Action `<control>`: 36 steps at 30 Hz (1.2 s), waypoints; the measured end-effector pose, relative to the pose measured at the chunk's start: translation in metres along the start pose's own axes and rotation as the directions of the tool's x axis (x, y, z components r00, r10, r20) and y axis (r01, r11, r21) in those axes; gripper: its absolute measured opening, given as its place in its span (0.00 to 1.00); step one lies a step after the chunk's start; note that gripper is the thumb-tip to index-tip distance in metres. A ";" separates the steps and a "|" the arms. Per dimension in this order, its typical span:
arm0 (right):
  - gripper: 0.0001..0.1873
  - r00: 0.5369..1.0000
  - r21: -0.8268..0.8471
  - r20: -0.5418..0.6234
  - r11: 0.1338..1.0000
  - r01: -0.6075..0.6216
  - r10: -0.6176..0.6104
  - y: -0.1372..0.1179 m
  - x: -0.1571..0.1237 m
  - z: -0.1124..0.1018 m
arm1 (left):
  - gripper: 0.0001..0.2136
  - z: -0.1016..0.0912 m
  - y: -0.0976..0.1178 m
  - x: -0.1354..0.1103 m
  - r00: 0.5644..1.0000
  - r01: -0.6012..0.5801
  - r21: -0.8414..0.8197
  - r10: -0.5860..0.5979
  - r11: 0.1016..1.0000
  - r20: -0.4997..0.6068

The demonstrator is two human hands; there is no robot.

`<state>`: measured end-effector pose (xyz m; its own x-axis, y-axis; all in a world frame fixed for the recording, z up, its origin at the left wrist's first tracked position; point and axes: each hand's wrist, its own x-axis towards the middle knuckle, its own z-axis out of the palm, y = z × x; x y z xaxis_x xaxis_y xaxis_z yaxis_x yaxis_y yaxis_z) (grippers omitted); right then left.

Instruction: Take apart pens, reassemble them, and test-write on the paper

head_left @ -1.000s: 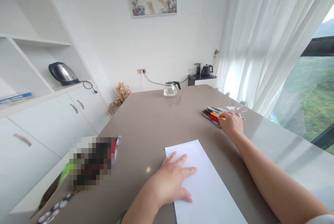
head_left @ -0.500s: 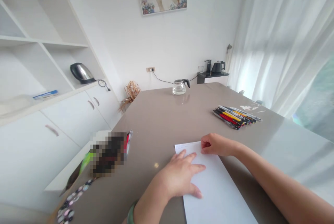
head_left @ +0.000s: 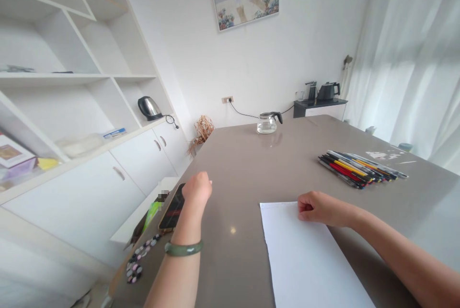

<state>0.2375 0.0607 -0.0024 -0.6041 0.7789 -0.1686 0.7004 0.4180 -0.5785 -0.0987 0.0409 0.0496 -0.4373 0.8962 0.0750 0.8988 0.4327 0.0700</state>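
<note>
Over at the bench's (head_left: 251, 169) left edge, my left hand (head_left: 197, 189) has quit the paper (head_left: 305, 260), curled and empty above the phone (head_left: 173, 212); right hand (head_left: 316, 206) stays fisted on it, contents unseen.

A glass carafe (head_left: 268, 123) stood on the worktop (head_left: 251, 164) at 12 o'clock, near its far edge. A row of coloured pens (head_left: 359, 166) lay close together at 3 o'clock. At 8 o'clock a beaded strap (head_left: 140, 260) lay along the worktop's edge. A steel kettle (head_left: 150, 108) sat on the white shelf (head_left: 89, 147) at 10 o'clock, with dried grass (head_left: 201, 131) at the wall. A black kettle (head_left: 327, 91) stood on a side table (head_left: 319, 107) at 1 o'clock, beside the white curtain (head_left: 413, 59).
</note>
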 end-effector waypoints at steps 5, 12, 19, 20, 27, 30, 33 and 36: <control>0.07 1.000 -0.004 -0.005 1.000 -0.008 0.008 0.000 -0.001 -0.001 | 0.13 0.019 -0.028 0.010 0.994 0.104 0.029 -0.105 0.994 0.026; 0.08 1.000 -0.032 -0.006 0.999 -0.011 0.011 -0.003 -0.001 -0.001 | 0.13 0.036 -0.032 0.017 0.988 0.139 0.016 -0.140 0.990 0.065; 0.09 1.000 -0.029 0.006 0.999 -0.018 0.018 -0.002 0.000 0.000 | 0.11 0.036 -0.021 0.007 0.997 0.040 -0.025 -0.038 0.999 0.065; 0.09 1.000 -0.023 0.007 1.000 -0.018 0.019 -0.002 0.000 0.000 | 0.11 0.035 -0.016 0.003 0.998 0.000 -0.035 0.002 0.999 0.057; 0.09 0.999 -0.015 -0.035 1.000 -0.025 0.024 -0.007 -0.003 -0.004 | 0.10 0.033 0.044 -0.046 0.862 -0.504 -0.234 0.499 0.831 -0.087; 0.18 0.982 0.032 -0.189 0.999 0.026 -0.019 -0.018 -0.007 -0.006 | 0.08 0.032 0.067 -0.071 0.768 -0.630 -0.289 0.633 0.721 -0.095; 0.31 0.959 0.143 -0.259 0.978 0.152 -0.111 -0.032 -0.011 -0.006 | 0.06 0.032 0.079 -0.089 0.704 -0.699 -0.290 0.701 0.654 -0.114; 0.22 0.966 0.193 -0.203 0.960 0.202 -0.163 -0.040 -0.011 -0.003 | 0.07 0.030 0.080 -0.093 0.693 -0.708 -0.339 0.703 0.620 -0.160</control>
<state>0.2174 0.0370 0.0245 -0.6200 0.7791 0.0933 0.4767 0.4685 -0.7438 0.0152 -0.0049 0.0187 0.3243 0.9094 0.2603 0.8563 -0.3992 0.3278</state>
